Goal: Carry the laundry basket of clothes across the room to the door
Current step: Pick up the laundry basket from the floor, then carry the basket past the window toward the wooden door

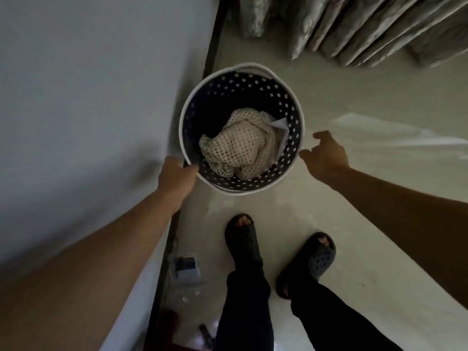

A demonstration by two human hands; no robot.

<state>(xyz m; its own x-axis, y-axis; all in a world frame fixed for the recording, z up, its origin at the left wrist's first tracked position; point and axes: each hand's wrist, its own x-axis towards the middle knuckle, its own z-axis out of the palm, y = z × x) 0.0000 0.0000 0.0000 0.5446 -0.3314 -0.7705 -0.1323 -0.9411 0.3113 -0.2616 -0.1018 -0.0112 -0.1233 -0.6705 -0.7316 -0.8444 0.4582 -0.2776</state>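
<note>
A round dark laundry basket (291, 107) with a white rim and perforated walls is seen from above, in front of my feet. Inside it lies a cream mesh garment (240, 144) over some white cloth. My left hand (174, 177) grips the basket's near-left rim, thumb inside the wall. My right hand (326, 155) hovers just off the basket's right rim, fingers spread and curled, holding nothing. I cannot tell whether the basket rests on the floor or hangs from my left hand.
A pale wall (88, 97) with a dark skirting strip (212, 46) runs along the left. Grey curtain folds (367, 24) hang at the top right. Small packets (186, 268) and dark items lie on the floor by the skirting. My feet wear dark sandals (243, 236).
</note>
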